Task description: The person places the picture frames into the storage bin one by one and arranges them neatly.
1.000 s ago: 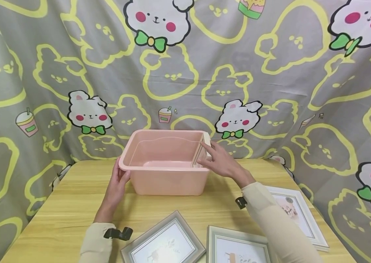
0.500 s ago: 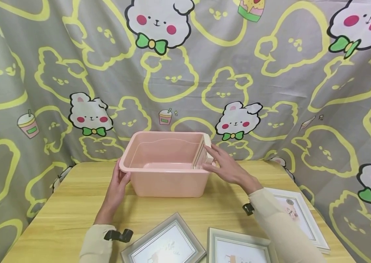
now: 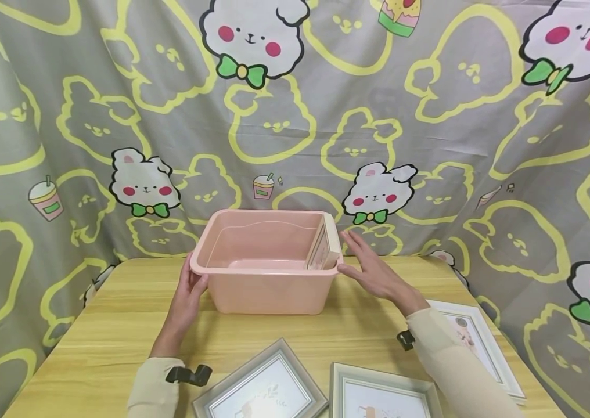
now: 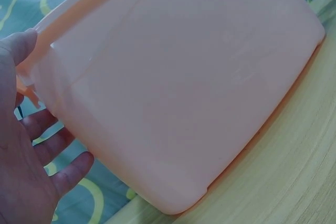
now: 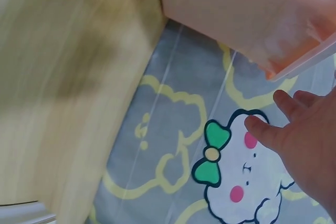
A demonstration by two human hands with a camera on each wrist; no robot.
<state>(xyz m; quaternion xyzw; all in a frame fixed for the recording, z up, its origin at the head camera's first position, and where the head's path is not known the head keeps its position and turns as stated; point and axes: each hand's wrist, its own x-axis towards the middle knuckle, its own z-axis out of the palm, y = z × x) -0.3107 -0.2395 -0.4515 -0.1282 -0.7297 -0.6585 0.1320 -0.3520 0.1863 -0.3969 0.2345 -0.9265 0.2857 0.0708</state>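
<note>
A pink plastic tub (image 3: 269, 290) stands upright on the wooden table. Its front left corner is held by my left hand (image 3: 185, 302), and in the left wrist view the thumb (image 4: 22, 45) lies on the rim with the other fingers around the side. Inside the tub, a cream picture frame (image 3: 323, 247) stands on edge against the right wall, its top reaching above the rim. My right hand (image 3: 373, 273) is just outside the right rim, fingers extended and holding nothing. Whether its thumb touches the rim, I cannot tell.
Two silver-grey picture frames, a left one (image 3: 269, 386) and a right one (image 3: 384, 395), lie flat at the table's front. A white picture frame (image 3: 488, 348) lies at the right, partly under my right sleeve. A patterned curtain (image 3: 295, 116) hangs behind the tub.
My right hand has let go of the cream picture frame and moved right, outside the rim. The frame now leans at the tub's right wall. My left hand stays on the corner.
</note>
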